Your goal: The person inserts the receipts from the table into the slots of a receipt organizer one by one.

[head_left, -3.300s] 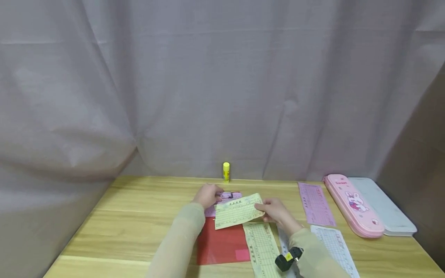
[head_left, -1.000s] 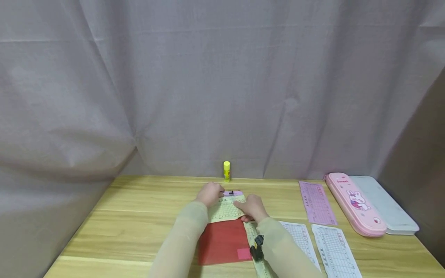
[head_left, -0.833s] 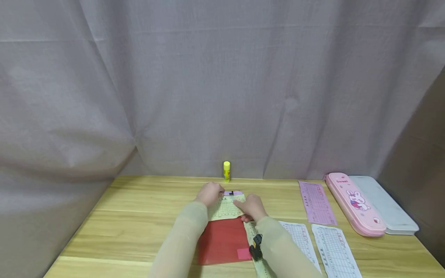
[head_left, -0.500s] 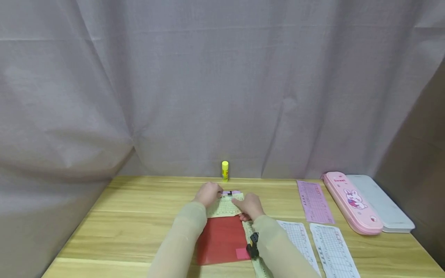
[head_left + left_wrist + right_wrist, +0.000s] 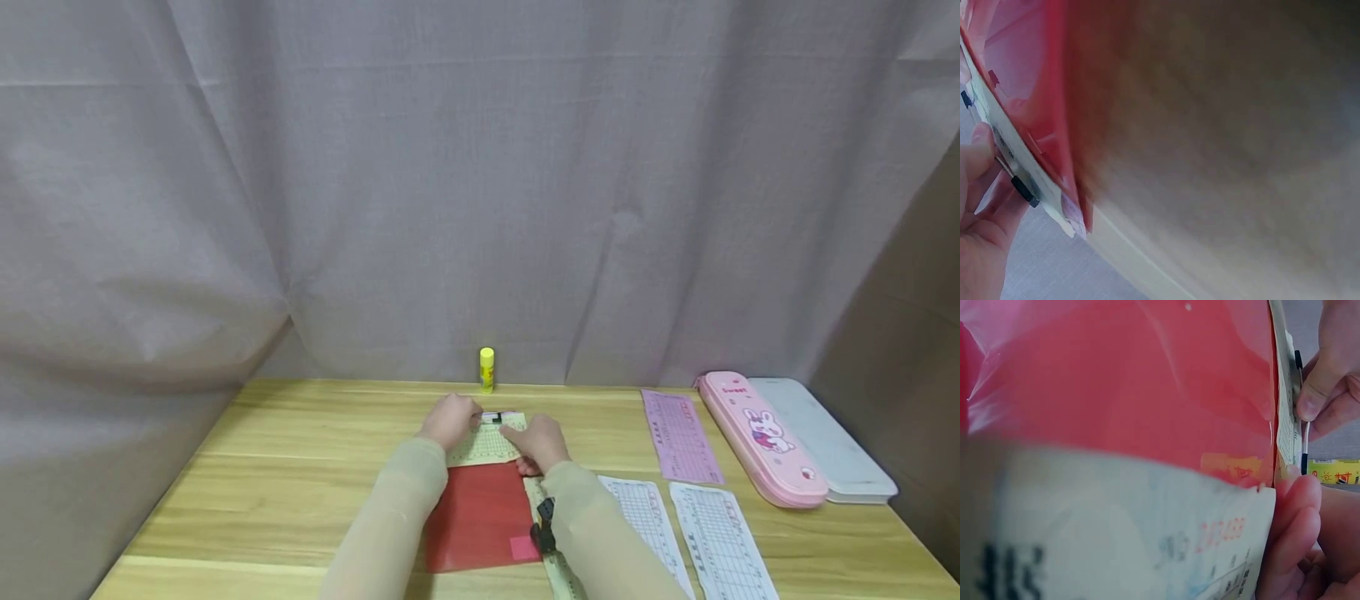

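Note:
A red folder (image 5: 480, 517) lies at the table's middle, with a metal clip (image 5: 491, 417) with black ends along its far edge. My left hand (image 5: 450, 419) pinches the clip's bar between thumb and fingers, as the left wrist view also shows. The right edge of a yellow printed slip (image 5: 483, 446) is in my right hand (image 5: 542, 442), thumb on top. This slip covers the folder's far end, its upper edge right at the clip. A sliver of purple paper (image 5: 1074, 215) shows beneath it in the left wrist view.
Another yellow slip (image 5: 558, 575) lies beside the folder, partly hidden under my right forearm. Two white slips (image 5: 647, 517), a purple slip (image 5: 682, 437), a pink pencil case (image 5: 761, 442) and a pale flat case (image 5: 825, 442) are farther right. A yellow glue stick (image 5: 487, 371) stands behind the folder.
My right hand has brought the yellow slip left and away from me over the purple slip, up to the clip. The left hand has stayed at the clip.

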`<state>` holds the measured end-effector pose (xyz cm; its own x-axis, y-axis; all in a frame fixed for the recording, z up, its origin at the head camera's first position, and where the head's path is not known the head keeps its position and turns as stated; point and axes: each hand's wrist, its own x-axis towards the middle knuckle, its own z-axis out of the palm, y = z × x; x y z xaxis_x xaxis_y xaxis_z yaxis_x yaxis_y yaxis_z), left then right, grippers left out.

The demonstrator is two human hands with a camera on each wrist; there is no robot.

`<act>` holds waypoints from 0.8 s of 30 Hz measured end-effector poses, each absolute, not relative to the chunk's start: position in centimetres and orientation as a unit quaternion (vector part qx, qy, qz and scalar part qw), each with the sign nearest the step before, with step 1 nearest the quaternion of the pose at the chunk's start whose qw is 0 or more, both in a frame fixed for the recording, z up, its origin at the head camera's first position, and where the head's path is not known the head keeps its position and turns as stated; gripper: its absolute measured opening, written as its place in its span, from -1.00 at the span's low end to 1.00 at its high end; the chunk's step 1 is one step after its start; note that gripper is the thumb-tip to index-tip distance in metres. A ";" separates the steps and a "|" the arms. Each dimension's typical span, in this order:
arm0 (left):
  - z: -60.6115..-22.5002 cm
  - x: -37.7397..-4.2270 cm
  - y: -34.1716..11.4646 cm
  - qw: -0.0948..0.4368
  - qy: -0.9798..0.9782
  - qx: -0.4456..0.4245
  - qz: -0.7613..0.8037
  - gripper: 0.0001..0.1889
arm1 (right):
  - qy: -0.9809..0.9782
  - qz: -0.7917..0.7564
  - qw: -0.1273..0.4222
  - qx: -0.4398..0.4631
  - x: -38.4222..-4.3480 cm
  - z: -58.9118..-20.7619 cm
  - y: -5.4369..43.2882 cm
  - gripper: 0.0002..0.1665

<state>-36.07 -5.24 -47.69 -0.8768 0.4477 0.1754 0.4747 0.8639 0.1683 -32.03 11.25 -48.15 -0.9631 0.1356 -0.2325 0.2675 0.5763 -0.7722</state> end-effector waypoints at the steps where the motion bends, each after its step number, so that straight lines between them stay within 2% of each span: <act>1: -47.7 -36.1 -5.2 0.064 -0.964 -0.238 -0.103 -0.87 | 0.885 -0.446 0.072 0.114 -32.0 -48.1 11.2 -0.52; 15: -47.5 -36.2 -5.1 0.076 -0.961 -0.247 -0.103 -0.86 | 0.885 -0.446 0.064 0.115 -32.1 -47.8 11.2 -0.53; 24: -47.8 -36.1 -5.4 0.065 -0.959 -0.247 -0.120 -0.87 | 0.880 -0.455 0.088 0.103 -31.9 -47.8 11.5 -0.58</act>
<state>-36.08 -5.39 -47.84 -0.8693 0.4586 0.1843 0.4898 0.8492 0.1973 -31.94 11.48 -47.85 -0.9634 0.1019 -0.2478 0.2611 0.5652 -0.7825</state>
